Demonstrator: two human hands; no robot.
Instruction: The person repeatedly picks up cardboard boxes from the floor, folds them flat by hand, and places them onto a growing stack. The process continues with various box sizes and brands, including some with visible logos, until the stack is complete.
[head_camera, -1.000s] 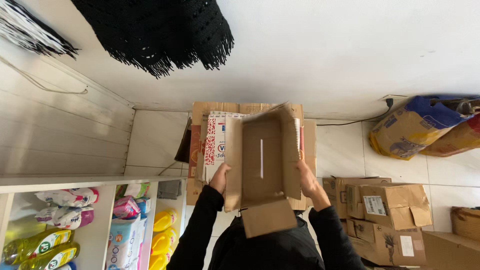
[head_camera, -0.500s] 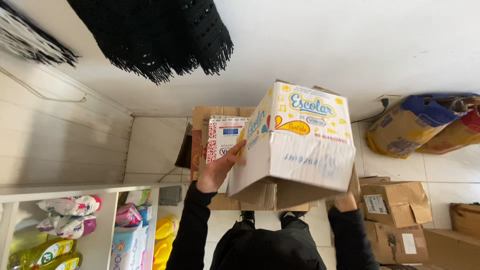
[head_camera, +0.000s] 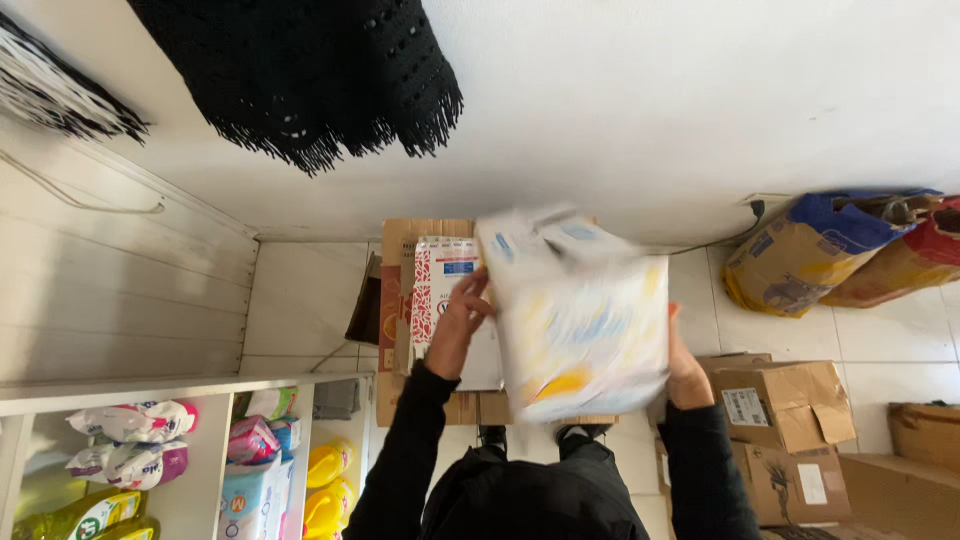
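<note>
White printed carton (head_camera: 585, 315), blurred, held between both hands over open brown boxes (head_camera: 420, 300) on the floor. Left hand (head_camera: 462, 320) flat against its side; right hand (head_camera: 685, 370) cupping the opposite side. Advice: press evenly, keep level.

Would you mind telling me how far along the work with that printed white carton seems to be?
Done: little that shows; the white carton is off the floor. In hand: the left hand and right hand grip its opposite sides above the brown box, and it is blurred with motion. Left: it rests on nothing yet, and more cardboard boxes wait on the tiled floor at the right.
</note>
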